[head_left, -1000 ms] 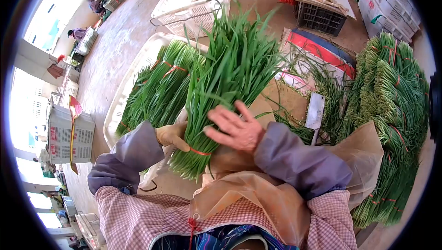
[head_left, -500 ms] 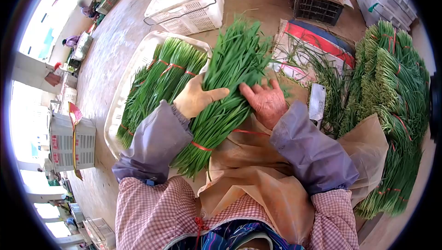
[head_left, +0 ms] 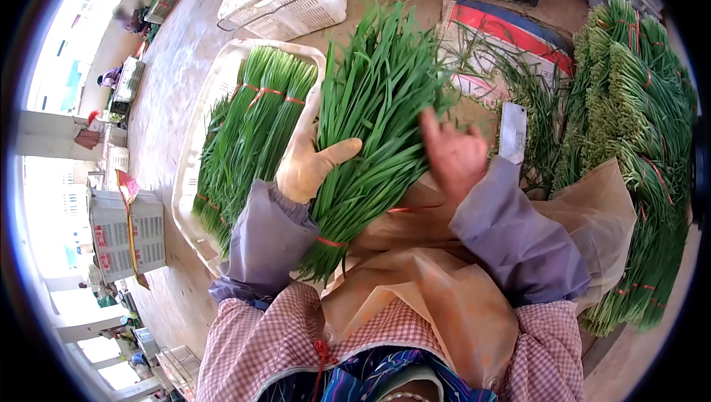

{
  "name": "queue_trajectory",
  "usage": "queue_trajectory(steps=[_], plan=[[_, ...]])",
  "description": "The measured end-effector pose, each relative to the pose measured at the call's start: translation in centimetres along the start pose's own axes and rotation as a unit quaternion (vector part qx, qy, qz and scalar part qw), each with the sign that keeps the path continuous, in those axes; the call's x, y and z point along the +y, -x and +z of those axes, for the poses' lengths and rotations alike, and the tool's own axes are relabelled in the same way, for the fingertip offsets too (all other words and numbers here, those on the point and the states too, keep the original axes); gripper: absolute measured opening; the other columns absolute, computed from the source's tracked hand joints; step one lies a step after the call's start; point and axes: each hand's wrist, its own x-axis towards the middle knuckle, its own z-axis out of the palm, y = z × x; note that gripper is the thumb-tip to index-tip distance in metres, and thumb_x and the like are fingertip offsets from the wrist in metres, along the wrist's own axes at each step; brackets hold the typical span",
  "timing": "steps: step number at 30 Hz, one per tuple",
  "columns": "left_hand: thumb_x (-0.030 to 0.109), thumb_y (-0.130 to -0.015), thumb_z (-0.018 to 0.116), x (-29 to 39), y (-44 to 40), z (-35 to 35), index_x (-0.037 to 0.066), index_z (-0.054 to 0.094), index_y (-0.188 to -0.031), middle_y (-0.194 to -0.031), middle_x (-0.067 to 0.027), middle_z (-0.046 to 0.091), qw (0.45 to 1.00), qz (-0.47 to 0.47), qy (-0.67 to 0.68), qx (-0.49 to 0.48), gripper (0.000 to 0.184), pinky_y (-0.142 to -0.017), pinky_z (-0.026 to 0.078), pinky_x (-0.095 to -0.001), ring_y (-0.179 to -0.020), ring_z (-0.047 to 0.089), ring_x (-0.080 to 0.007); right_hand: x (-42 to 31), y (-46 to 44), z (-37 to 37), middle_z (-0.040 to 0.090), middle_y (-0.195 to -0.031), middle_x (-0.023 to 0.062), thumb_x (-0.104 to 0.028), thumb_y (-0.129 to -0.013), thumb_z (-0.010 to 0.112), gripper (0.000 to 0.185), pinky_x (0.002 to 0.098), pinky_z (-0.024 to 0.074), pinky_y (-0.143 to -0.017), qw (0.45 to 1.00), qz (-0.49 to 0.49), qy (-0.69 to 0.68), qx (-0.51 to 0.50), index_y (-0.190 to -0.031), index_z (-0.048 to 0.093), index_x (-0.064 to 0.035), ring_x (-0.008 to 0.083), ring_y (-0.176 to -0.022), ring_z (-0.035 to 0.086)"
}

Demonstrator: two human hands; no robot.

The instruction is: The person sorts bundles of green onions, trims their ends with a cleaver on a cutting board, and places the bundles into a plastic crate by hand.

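I can see one leafy green bundle (head_left: 381,117) with one red band (head_left: 332,242) just beside the one white tray (head_left: 222,76), left hand (head_left: 307,170) grasping it thumb-on-top, right hand (head_left: 458,154) on the side away from the tray, pointer out, rest kinda curled, can't tell if they're pinching anything.

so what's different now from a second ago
The gloved left hand has moved from beside the red band up the leafy bundle. The right hand, blurred, has shifted from over it to its right edge. The tied bundles in the white crate stayed put.
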Motion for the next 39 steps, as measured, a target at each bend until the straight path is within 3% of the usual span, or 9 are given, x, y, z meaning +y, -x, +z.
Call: queue_trajectory(steps=[4,9,11,14,15,21,27,34,39], plan=[[0.010,-0.086,0.068,-0.9,0.2,0.1,-0.004,0.059,-0.121,-0.107,-0.0128,0.069,0.998,-0.006,0.031,0.048,0.039,-0.080,0.056,-0.0325,-0.091,0.068,-0.0213,8.8,0.5,0.3,0.067,-0.083,0.0078,-0.005,-0.081,0.062,0.042,0.0402,0.0497,-0.065,0.987,0.115,0.021,-0.107,-0.122,0.052,-0.0105,0.0240,-0.068,0.068],[0.003,-0.088,0.061,-0.6,0.3,0.7,-0.003,0.057,-0.125,-0.108,-0.0127,0.068,0.992,-0.080,0.079,0.059,0.038,-0.082,0.056,-0.0329,-0.091,0.068,-0.0214,10.1,-0.3,-6.2,0.065,-0.089,0.0105,-0.010,-0.082,0.062,0.026,0.0397,0.0478,-0.073,0.960,0.083,-0.093,0.249,-0.108,0.061,-0.0063,0.0279,-0.083,0.065],[0.007,-0.088,0.063,-0.6,0.3,1.3,-0.004,0.062,-0.117,-0.107,-0.0111,0.069,0.994,-0.062,0.072,0.057,0.031,-0.079,0.054,-0.0309,-0.089,0.066,-0.0186,4.7,-0.6,-9.8,0.062,-0.084,0.0095,-0.009,-0.080,0.063,0.020,0.0410,0.0474,-0.078,0.924,-0.027,-0.248,0.289,-0.099,0.063,-0.0069,0.0262,-0.081,0.061],[0.005,-0.088,0.063,-0.1,0.5,2.5,-0.003,0.062,-0.119,-0.108,-0.0108,0.068,0.995,-0.025,0.083,0.044,0.032,-0.081,0.054,-0.0309,-0.091,0.066,-0.0180,-2.4,-0.2,-8.8,0.054,-0.086,0.0055,-0.020,-0.075,0.063,0.021,0.0486,0.0428,-0.101,0.907,-0.308,-0.197,0.209,-0.092,0.061,-0.0097,0.0206,-0.090,0.058],[0.001,-0.087,0.061,-0.5,0.5,2.4,-0.002,0.059,-0.124,-0.111,-0.0113,0.067,0.994,-0.019,0.094,0.044,0.037,-0.083,0.054,-0.0318,-0.093,0.066,-0.0189,-3.1,-0.2,-7.4,0.057,-0.102,0.0042,-0.026,-0.079,0.064,0.031,0.0500,0.0372,-0.106,0.933,-0.297,-0.168,0.112,-0.107,0.060,-0.0137,0.0227,-0.106,0.057],[0.000,-0.087,0.059,-1.0,0.4,1.7,-0.004,0.061,-0.119,-0.106,-0.0140,0.069,0.978,-0.025,0.186,0.091,0.033,-0.080,0.057,-0.0344,-0.087,0.069,-0.0228,-1.5,-0.8,-3.6,0.060,-0.102,0.0086,-0.026,-0.081,0.067,0.052,0.0426,0.0504,-0.080,0.969,-0.051,-0.215,-0.114,-0.128,0.051,-0.0120,0.0302,-0.096,0.059],[0.001,-0.087,0.058,-0.4,0.9,2.3,-0.004,0.060,-0.121,-0.106,-0.0138,0.069,0.981,-0.074,0.146,0.106,0.034,-0.081,0.056,-0.0340,-0.088,0.069,-0.0223,-1.6,-0.5,-5.0,0.062,-0.101,0.0095,-0.020,-0.084,0.057,0.040,0.0425,0.0521,-0.072,0.947,-0.254,-0.191,0.051,-0.123,0.053,-0.0127,0.0294,-0.089,0.064],[-0.002,-0.088,0.055,-0.5,1.3,2.7,-0.004,0.052,-0.131,-0.116,-0.0154,0.065,0.976,-0.037,0.201,0.070,0.044,-0.086,0.055,-0.0355,-0.097,0.066,-0.0240,0.6,-0.4,-1.0,0.066,-0.099,0.0127,-0.010,-0.087,0.057,0.030,0.0441,0.0508,-0.073,0.952,0.011,-0.303,0.037,-0.117,0.058,-0.0126,0.0320,-0.087,0.065],[-0.005,-0.086,0.053,-0.7,1.2,2.9,-0.002,0.047,-0.137,-0.125,-0.0141,0.061,0.985,-0.015,0.166,0.048,0.051,-0.096,0.049,-0.0357,-0.109,0.062,-0.0233,6.6,-0.9,-3.1,0.068,-0.107,0.0154,-0.008,-0.088,0.059,0.025,0.0438,0.0512,-0.081,0.978,0.105,-0.066,0.169,-0.113,0.063,-0.0066,0.0320,-0.092,0.067]])
